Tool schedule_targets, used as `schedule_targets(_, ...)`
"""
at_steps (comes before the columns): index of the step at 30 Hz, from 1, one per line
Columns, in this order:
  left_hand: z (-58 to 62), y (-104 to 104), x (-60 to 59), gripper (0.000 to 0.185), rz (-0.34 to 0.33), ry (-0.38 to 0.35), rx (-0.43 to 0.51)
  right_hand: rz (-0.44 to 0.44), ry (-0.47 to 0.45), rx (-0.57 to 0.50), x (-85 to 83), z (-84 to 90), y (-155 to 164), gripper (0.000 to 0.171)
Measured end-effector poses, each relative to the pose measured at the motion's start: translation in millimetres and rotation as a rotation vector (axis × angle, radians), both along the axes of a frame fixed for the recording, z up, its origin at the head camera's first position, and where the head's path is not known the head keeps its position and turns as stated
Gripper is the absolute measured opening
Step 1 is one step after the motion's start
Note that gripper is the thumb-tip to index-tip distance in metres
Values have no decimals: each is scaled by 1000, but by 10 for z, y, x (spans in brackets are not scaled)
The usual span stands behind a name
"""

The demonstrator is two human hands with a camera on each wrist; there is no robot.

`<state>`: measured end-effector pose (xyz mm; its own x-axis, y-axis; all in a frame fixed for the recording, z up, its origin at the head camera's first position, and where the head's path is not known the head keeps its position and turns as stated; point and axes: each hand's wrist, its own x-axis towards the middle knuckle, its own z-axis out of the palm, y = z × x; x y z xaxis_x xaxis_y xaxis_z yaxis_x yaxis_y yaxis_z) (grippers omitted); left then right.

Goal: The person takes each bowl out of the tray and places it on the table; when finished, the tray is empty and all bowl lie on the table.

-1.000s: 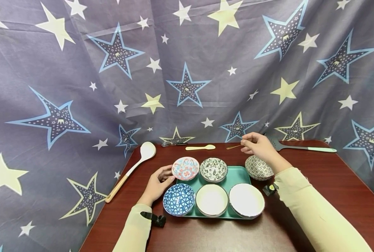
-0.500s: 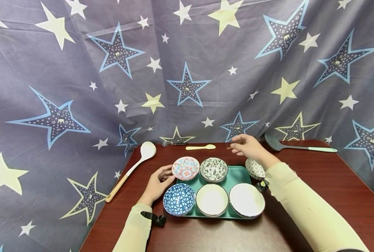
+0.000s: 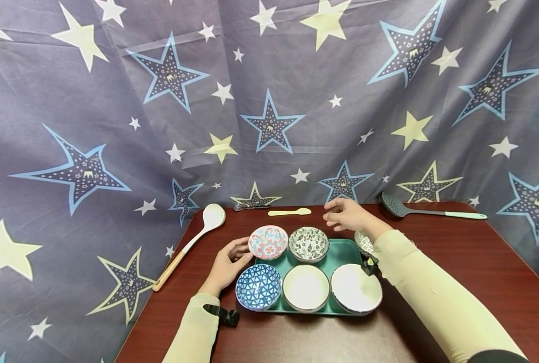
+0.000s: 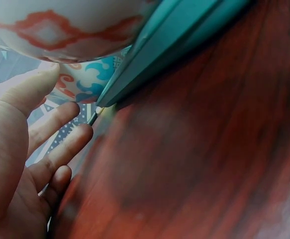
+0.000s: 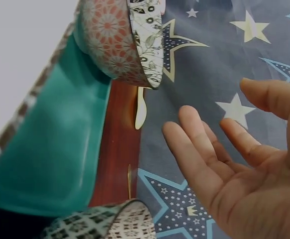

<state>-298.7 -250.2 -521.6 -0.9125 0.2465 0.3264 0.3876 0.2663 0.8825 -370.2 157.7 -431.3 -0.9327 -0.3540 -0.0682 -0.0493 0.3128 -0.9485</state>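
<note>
My left hand [image 3: 226, 264] rests with loosely bent fingers at the left side of the green tray [image 3: 342, 251]. Its thumb and fingertips are right by the red-and-blue floral bowl [image 3: 267, 243]. In the right wrist view my right hand [image 5: 244, 164] has relaxed, spread fingers with nothing between them. It hovers behind the tray, right of a pale yellow spoon [image 3: 289, 212]. A leaf-patterned bowl [image 3: 308, 245], a blue triangle-patterned bowl [image 3: 258, 288] and two white-lined bowls, one in the middle [image 3: 306, 289] and one at right [image 3: 357, 290], stand on the tray.
The right sleeve partly hides a dark-patterned bowl [image 3: 362, 242] beside the tray. A thin gold utensil [image 5: 130, 181] lies behind it. A white ladle [image 3: 213, 218] lies at left, a slotted turner [image 3: 395, 205] at back right. A starry curtain [image 3: 269, 166] hangs behind the table.
My right hand has moved left along the back of the table, its sleeve now covering more of the dark-patterned bowl. The left hand has stayed put.
</note>
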Motion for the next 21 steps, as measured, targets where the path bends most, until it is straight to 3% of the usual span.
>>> schedule_targets(11,2,-4,-7,52,-2,-12,3,116,-137,18,-14,-128,-42,45)
schedule_targets(21,-11,8,-4,50,14,4,4,190,-157,77,-3,-218,-94,56)
